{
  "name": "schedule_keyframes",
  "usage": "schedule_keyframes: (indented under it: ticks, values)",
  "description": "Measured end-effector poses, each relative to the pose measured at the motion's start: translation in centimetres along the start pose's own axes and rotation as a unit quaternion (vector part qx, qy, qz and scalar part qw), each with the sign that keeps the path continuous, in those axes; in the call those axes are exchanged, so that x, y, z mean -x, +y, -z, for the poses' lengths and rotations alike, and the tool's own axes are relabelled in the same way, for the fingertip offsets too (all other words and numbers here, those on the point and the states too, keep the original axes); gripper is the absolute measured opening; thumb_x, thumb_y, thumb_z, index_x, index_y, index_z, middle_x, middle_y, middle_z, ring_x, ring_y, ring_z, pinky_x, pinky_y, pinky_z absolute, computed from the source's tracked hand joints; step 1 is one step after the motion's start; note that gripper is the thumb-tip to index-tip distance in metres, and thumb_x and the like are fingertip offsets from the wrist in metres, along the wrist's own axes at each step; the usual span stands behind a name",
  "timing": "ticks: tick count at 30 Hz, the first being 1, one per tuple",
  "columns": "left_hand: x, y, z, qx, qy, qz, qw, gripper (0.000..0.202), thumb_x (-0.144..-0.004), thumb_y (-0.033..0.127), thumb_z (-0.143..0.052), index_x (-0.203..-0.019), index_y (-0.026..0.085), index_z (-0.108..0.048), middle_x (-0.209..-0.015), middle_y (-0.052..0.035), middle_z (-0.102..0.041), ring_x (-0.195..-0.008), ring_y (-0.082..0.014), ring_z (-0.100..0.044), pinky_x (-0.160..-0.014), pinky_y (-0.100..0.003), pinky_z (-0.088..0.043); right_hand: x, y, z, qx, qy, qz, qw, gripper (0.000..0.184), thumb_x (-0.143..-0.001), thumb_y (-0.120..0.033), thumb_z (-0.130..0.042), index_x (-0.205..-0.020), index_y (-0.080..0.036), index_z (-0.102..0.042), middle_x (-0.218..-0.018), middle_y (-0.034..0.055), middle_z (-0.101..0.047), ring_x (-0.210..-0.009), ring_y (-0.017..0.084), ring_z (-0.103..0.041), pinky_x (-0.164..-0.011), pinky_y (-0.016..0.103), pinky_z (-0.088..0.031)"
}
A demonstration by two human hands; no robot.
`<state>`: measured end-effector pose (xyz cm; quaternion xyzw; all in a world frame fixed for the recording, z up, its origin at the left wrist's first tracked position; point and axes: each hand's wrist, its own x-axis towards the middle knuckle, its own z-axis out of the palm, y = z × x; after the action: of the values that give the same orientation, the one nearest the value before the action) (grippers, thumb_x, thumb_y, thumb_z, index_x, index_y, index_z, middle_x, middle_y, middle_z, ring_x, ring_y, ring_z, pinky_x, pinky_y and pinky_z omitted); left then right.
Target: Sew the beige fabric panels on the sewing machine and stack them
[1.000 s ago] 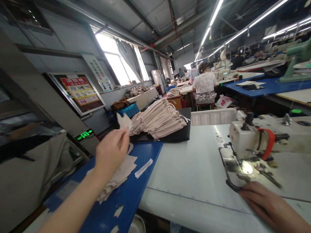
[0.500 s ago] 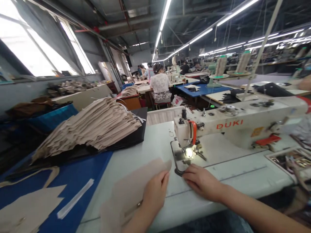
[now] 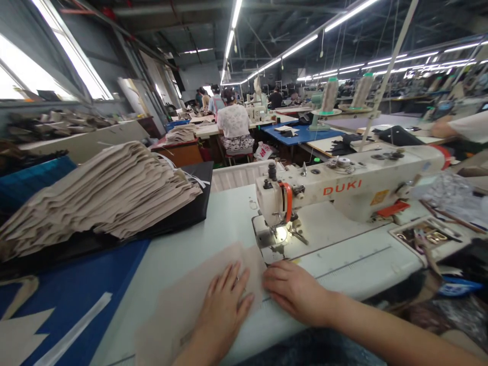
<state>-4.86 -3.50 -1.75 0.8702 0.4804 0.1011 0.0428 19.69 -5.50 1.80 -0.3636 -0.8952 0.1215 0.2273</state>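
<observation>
A thin beige fabric piece [image 3: 179, 300] lies on the pale sewing table, left of the needle area. My left hand [image 3: 224, 305] rests flat on it with the fingers spread. At the fabric's right edge is my right hand [image 3: 293, 290], its fingers bent and held together; the fingertips seem to pinch that edge, though the grip itself is partly hidden. Just beyond stands a white sewing machine [image 3: 305, 188] marked DUKI, its lamp lighting the presser foot and metal needle plate [image 3: 263, 231]. No fabric shows under the foot.
A tall stack of beige fabric pieces [image 3: 110, 193] lies on black material at left. Beside it a blue surface [image 3: 87, 274] carries a white strip [image 3: 76, 330] and beige pieces. A tray of small tools [image 3: 427, 236] sits at right. Other people work behind.
My left hand has gone from closed at the fabric's edge to spread flat on top. My right hand has shifted from beside the needle plate onto the fabric's edge. The view has turned right.
</observation>
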Motion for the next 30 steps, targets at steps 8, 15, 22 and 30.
schedule_keyframes:
  ticks: [8, 15, 22, 30]
  values:
    - [-2.3, 1.4, 1.3, -0.004, -0.017, -0.033, 0.999, 0.05, -0.094, 0.04, -0.049, -0.141, 0.024, -0.049, -0.15, -0.013, -0.044, -0.138, -0.0292, -0.041, -0.112, -0.05, -0.034, 1.0, 0.5, -0.8, 0.063, 0.001, 0.007, 0.998, 0.026, -0.096, -0.016, -0.048, -0.115, -0.016, -0.065, -0.117, 0.0106, -0.069, -0.111, 0.024, -0.06, -0.102, 0.041, -0.046]
    - [1.5, -2.9, 4.8, -0.009, 0.116, 0.051, 0.992, 0.036, -0.096, 0.025, -0.041, -0.124, 0.019, -0.062, -0.133, -0.0107, -0.061, -0.123, -0.0224, -0.055, -0.107, -0.04, -0.043, 2.4, 2.8, -1.5, 0.074, 0.079, 0.04, 0.993, 0.031, -0.1, -0.024, -0.043, -0.12, -0.018, -0.065, -0.118, 0.0115, -0.069, -0.109, 0.024, -0.065, -0.094, 0.04, -0.054]
    - [9.6, -14.4, 11.0, -0.092, 0.107, 0.376, 0.916, 0.038, -0.086, 0.032, -0.048, -0.106, 0.008, -0.07, -0.113, -0.0178, -0.068, -0.108, -0.0319, -0.062, -0.1, -0.041, -0.045, 2.7, 4.0, -2.2, 0.063, 0.122, 0.04, 0.99, 0.029, -0.099, -0.03, -0.046, -0.115, -0.022, -0.069, -0.114, 0.0089, -0.071, -0.104, 0.02, -0.068, -0.091, 0.033, -0.057]
    - [11.6, -14.9, 10.1, -0.13, 0.086, 0.355, 0.922, 0.036, -0.089, 0.026, -0.036, -0.089, 0.014, -0.07, -0.096, -0.0143, -0.071, -0.093, -0.0289, -0.066, -0.088, -0.04, -0.05, 2.9, 4.4, -2.5, 0.083, 0.118, 0.053, 0.988, 0.03, -0.099, -0.032, -0.046, -0.115, -0.023, -0.07, -0.113, 0.0084, -0.072, -0.103, 0.021, -0.069, -0.09, 0.032, -0.058]
